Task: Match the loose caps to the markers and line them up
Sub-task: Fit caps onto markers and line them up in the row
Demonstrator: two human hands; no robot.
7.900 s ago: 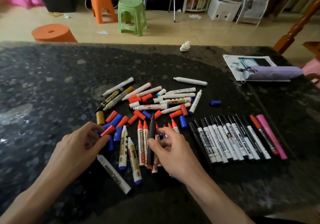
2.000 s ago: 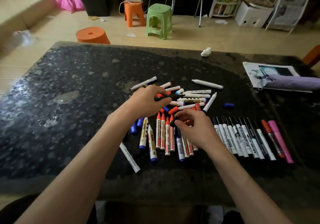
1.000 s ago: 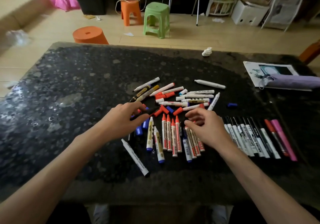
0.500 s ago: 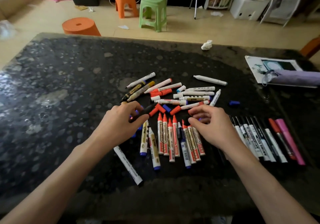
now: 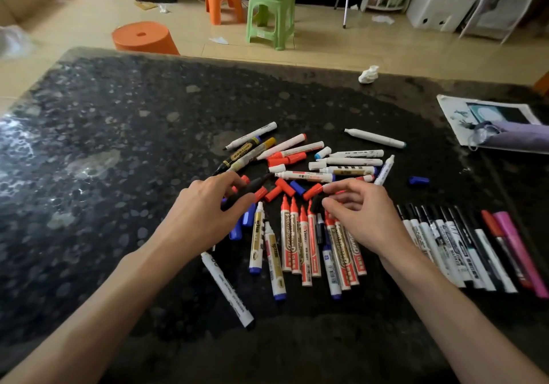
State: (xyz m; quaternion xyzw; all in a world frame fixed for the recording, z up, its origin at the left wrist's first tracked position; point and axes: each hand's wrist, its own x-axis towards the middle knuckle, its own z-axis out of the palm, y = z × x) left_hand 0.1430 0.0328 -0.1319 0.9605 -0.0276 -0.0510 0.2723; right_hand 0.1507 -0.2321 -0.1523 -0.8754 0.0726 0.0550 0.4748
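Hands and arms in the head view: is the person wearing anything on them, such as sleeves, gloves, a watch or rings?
Nothing visible. The left hand and right hand are bare: no gloves, no rings seen. The left forearm and right forearm are uncovered to the frame edge, with no sleeve, watch or bracelet.

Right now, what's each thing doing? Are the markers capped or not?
Left hand, gripping a black marker.
Right hand, fingers curled above the red-capped markers; grip unclear.
Red-capped markers, capped, side by side.
Black-capped markers, capped, lined up in a row.
Red caps, loose on the table.
Blue cap, loose, alone.
White markers, uncapped, jumbled.
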